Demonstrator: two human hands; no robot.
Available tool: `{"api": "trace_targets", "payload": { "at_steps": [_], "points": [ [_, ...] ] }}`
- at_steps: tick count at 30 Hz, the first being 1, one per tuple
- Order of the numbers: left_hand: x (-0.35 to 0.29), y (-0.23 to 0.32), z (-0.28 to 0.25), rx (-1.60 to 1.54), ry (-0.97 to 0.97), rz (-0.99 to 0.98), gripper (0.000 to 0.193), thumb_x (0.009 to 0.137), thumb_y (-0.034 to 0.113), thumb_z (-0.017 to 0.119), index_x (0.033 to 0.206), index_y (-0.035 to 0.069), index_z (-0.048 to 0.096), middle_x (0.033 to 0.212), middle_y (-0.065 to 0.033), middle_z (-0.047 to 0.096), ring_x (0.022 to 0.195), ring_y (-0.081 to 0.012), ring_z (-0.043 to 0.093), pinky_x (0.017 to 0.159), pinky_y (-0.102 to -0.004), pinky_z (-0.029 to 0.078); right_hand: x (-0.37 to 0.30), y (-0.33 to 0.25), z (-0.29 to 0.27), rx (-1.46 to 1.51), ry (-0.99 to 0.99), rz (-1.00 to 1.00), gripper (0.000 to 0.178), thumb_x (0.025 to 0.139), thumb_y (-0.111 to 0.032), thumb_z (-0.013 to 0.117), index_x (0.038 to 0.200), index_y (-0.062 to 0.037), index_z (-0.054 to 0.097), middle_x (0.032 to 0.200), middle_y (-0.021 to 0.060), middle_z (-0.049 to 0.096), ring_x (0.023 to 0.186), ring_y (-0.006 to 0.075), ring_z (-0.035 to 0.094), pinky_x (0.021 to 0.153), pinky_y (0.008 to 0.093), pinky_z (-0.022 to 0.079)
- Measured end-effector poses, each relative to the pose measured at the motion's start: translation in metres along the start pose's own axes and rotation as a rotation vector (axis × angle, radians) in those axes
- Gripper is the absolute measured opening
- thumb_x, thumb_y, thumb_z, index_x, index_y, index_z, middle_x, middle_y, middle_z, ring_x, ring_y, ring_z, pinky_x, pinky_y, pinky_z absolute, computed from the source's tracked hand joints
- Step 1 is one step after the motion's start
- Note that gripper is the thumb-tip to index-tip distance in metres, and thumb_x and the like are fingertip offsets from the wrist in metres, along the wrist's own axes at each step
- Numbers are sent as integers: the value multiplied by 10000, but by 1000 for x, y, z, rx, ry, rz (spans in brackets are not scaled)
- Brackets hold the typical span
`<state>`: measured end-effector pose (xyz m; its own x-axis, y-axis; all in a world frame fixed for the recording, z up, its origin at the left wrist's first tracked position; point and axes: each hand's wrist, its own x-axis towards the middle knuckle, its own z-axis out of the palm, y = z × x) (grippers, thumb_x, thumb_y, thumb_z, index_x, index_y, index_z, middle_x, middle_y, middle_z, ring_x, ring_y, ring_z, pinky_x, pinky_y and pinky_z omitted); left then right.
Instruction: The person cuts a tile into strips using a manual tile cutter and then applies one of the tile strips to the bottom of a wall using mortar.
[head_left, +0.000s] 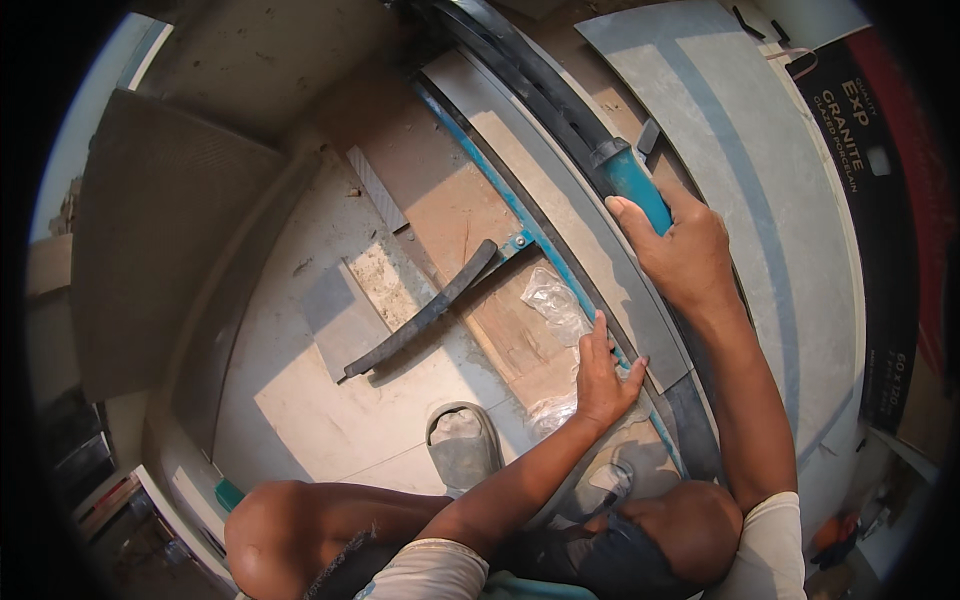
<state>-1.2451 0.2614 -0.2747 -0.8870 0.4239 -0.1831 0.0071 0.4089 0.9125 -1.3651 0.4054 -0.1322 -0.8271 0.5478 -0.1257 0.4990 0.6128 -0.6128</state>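
Observation:
My right hand (685,250) is wrapped round the blue grip of a tile cutter's handle (640,190). The grip sits on a black shaft beside the cutter's long dark rail (530,80). On the cutter's bed lies a long grey tile strip (590,220), running along the rail. My left hand (603,385) rests at the bed's blue near edge, its fingers and thumb apart, touching the edge next to the strip. A curved black support arm (425,320) juts out to the left from the blue frame (470,150).
Large grey tiles (735,130) lie on the right, beside a black and red carton (880,250). Crumpled clear plastic (555,300) and tile offcuts (377,190) are on the floor. A big dark panel (165,230) leans at the left. My sandalled foot (463,450) stands below the support arm.

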Motion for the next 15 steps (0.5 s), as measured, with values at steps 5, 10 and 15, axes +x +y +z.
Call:
{"api": "trace_targets", "payload": {
  "at_steps": [5, 10, 15],
  "points": [
    [-5, 0, -1, 24, -25, -60, 995, 723, 138, 788, 1498, -7, 182, 985, -128, 425, 777, -209, 473, 687, -314, 478, 10, -13, -11, 29, 47, -44, 445, 853, -393, 676, 938, 44, 663, 665, 199, 650, 618, 323, 677, 603, 399, 521],
    [-5, 2, -3, 17, -21, -67, 991, 724, 141, 789, 1496, -9, 186, 986, -124, 424, 784, -207, 471, 694, -315, 478, 5, -35, -36, 26, 7, -3, 425, 847, -380, 681, 896, 41, 668, 637, 182, 639, 590, 308, 663, 609, 401, 513],
    [-6, -1, 1, 47, 10, -24, 980, 729, 157, 790, 1492, -15, 199, 993, -121, 417, 787, -199, 468, 699, -312, 477, -30, -27, -64, -3, -37, 63, 381, 839, -342, 709, 928, 26, 670, 646, 124, 621, 581, 199, 612, 569, 325, 473]
  ]
}}
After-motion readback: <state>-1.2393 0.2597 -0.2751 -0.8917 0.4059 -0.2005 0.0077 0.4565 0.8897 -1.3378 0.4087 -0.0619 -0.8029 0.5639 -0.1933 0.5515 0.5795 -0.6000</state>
